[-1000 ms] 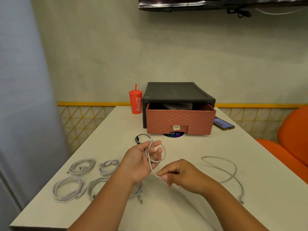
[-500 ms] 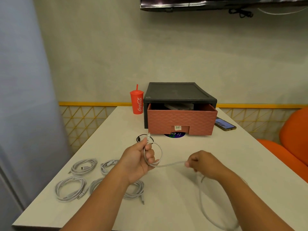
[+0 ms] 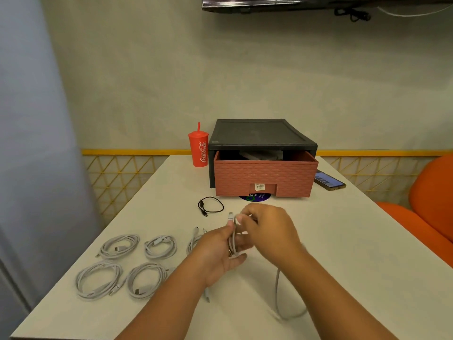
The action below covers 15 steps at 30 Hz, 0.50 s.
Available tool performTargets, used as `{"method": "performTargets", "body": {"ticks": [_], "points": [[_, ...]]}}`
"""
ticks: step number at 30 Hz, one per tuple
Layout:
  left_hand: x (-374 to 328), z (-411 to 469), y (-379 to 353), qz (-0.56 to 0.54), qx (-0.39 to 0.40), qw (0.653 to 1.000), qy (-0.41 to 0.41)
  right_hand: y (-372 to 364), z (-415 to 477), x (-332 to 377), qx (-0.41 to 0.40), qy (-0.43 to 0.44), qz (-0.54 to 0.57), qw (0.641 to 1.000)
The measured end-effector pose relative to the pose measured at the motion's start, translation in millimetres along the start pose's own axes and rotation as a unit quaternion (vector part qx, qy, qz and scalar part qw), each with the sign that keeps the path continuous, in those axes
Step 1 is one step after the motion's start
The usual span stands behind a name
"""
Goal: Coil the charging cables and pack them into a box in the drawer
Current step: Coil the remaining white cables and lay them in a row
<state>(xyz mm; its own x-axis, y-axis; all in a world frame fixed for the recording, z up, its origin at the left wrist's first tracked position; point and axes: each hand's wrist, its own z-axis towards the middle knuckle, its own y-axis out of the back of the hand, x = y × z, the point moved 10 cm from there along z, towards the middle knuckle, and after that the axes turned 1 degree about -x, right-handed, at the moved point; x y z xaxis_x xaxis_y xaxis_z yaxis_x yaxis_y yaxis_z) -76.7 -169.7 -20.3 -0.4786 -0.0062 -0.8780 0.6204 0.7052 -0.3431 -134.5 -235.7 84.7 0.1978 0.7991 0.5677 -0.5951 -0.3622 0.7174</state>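
My left hand point(image 3: 220, 251) grips a partly wound loop of white charging cable point(image 3: 234, 239) over the middle of the table. Just above it, my right hand point(image 3: 267, 224) pinches the same cable against the loop. The loose tail of this cable point(image 3: 282, 312) hangs under my right forearm. Several coiled white cables point(image 3: 120, 246) lie in rows at the left. A small black cable point(image 3: 210, 206) lies coiled in front of the pink drawer point(image 3: 266, 179). This drawer stands pulled out of its black case point(image 3: 259, 133), with a dark box partly visible inside.
A red cup with a straw point(image 3: 199, 150) stands left of the case. A phone point(image 3: 329, 182) lies to its right. An orange seat point(image 3: 431, 204) borders the white table point(image 3: 355, 253) on the right, and the table's left edge runs along a yellow lattice wall.
My right hand swung from out on the right back up to my left hand, laying another turn of cable on the loop. The loose tail has grown shorter.
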Motion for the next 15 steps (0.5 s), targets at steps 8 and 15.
{"method": "performTargets", "body": {"ticks": [8,15], "points": [[-12.2,7.1,15.0,-0.205,0.019,0.979,-0.002,-38.8,-27.0,26.6,0.094,0.117,-0.1,0.984],[-41.9,2.0,33.2,-0.324,0.034,0.944,-0.051,-54.7,-33.7,12.5,0.192,0.101,-0.108,0.97]]}}
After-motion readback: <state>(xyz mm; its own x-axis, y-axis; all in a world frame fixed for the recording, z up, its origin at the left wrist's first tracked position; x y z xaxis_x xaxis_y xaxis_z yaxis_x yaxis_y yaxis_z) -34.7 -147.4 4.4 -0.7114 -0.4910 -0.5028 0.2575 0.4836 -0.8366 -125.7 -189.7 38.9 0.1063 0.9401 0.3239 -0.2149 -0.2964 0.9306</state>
